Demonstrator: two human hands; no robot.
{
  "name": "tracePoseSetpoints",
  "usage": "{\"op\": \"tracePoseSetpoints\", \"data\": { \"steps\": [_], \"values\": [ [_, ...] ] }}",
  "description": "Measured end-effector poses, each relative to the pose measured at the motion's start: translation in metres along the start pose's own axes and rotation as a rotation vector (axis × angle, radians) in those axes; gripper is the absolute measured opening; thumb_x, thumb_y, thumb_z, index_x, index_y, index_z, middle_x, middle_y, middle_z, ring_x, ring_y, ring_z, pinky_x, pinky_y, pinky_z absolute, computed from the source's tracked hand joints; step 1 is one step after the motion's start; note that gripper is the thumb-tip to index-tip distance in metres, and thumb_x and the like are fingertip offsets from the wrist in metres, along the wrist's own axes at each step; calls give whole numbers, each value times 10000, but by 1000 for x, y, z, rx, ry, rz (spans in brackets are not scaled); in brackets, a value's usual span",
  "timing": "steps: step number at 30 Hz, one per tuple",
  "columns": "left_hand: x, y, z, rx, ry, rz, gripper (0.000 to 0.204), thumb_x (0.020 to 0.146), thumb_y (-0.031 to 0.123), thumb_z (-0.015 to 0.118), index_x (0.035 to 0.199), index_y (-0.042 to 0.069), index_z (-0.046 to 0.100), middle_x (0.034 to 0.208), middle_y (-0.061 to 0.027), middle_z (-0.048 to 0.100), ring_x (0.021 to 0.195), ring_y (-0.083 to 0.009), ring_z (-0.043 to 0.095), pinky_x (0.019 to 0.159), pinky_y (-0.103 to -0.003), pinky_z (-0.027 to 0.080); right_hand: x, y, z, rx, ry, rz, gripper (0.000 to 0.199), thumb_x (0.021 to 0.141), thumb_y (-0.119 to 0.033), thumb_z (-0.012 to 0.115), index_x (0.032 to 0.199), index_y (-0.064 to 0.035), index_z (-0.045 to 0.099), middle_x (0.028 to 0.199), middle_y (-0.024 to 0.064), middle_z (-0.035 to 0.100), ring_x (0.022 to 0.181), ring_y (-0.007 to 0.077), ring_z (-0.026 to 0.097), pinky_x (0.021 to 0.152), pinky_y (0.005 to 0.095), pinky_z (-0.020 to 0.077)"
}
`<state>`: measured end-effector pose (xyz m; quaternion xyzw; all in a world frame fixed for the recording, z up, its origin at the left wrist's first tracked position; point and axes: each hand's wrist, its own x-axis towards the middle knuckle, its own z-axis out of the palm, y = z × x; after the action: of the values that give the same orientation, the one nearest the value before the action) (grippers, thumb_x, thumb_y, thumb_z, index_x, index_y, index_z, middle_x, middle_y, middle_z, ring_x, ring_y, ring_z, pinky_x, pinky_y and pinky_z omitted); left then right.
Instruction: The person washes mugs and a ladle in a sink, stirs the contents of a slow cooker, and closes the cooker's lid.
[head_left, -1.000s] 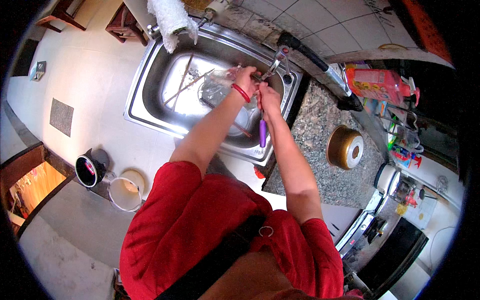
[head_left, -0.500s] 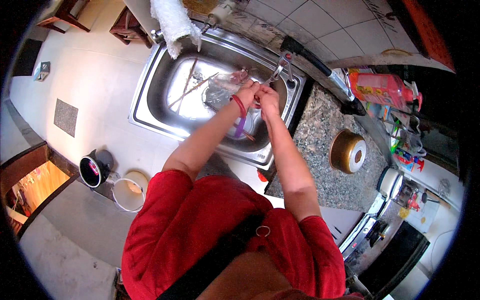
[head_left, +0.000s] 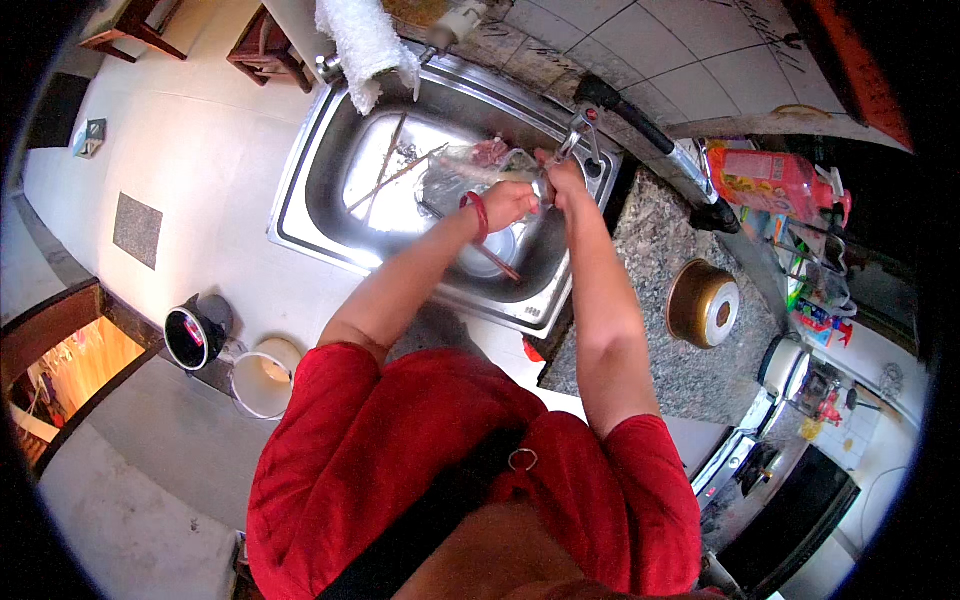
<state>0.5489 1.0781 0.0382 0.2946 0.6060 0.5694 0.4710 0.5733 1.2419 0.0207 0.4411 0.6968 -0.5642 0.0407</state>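
Observation:
Both my hands are over the right end of a steel sink (head_left: 283, 212), below the faucet (head_left: 580, 132). My left hand (head_left: 511, 204), with a red bangle at its wrist, has its fingers curled closed. Close by, my right hand (head_left: 562, 178) is closed beside the spout. A clear, shiny thing (head_left: 543, 188) shows between them; its kind is unclear, and what the fingers grip is hidden. Left of the hands, a crumpled clear plastic bag (head_left: 447, 180) lies in the basin with a piece of reddish meat (head_left: 490, 152). A round clear dish (head_left: 490, 254) sits partly under my left wrist.
Thin brown sticks (head_left: 385, 170) lie in the basin. White bubble wrap (head_left: 362, 45) hangs over its far left corner. A brown metal pot (head_left: 700, 304) stands upside down on the granite counter (head_left: 640, 350). Buckets (head_left: 265, 380) stand on the floor at left.
My hands were together near the faucet; now they are slightly apart, the left lower and the right by the spout. A purple strip hanging by my left wrist is no longer visible.

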Motion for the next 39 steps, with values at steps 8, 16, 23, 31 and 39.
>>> {"op": "tracePoseSetpoints", "data": {
  "steps": [8, 16, 23, 31, 39],
  "values": [
    [19, -9, -28, -427, 80, -88, 213, 858, 217, 461, 788, 50, 572, 551, 17, 446, 456, -58, 390, 401, -193, 306, -49, -34, 8, 1061, -308, 97, 164, 837, -148, 471, 971, -56, 495, 843, 105, 568, 738, 251, 574, 580, 375, 499],
    [-2, -6, -50, -337, -109, -128, 177, 848, 172, 458, 884, 27, 554, 647, -37, 546, 513, -99, 496, 463, -226, 408, -33, -31, -14, 1174, -18, 142, 87, 818, -114, 507, 849, -40, 542, 755, 61, 564, 599, 168, 532, 416, 256, 413],
    [-18, 3, -37, -368, -48, -88, 161, 854, 146, 428, 884, 32, 540, 687, -52, 566, 564, -127, 530, 507, -246, 436, -33, -37, -7, 1191, 152, 204, 101, 831, -132, 484, 848, -49, 539, 724, 59, 552, 548, 169, 514, 373, 257, 401],
    [30, 20, -21, -456, 174, -54, 181, 851, 164, 410, 740, 46, 490, 559, -36, 484, 468, -130, 464, 399, -260, 357, -66, -58, 8, 861, -98, 142, 256, 885, -224, 343, 1004, -15, 430, 785, 142, 531, 498, 268, 513, 492, 388, 484],
    [15, 9, -10, -366, 84, -40, 192, 865, 187, 399, 793, 48, 509, 558, -17, 454, 421, -106, 408, 378, -231, 323, -47, -38, -3, 1069, -17, 120, 164, 829, -174, 497, 713, -59, 507, 583, 63, 508, 458, 171, 481, 398, 272, 395]
  ]
}}
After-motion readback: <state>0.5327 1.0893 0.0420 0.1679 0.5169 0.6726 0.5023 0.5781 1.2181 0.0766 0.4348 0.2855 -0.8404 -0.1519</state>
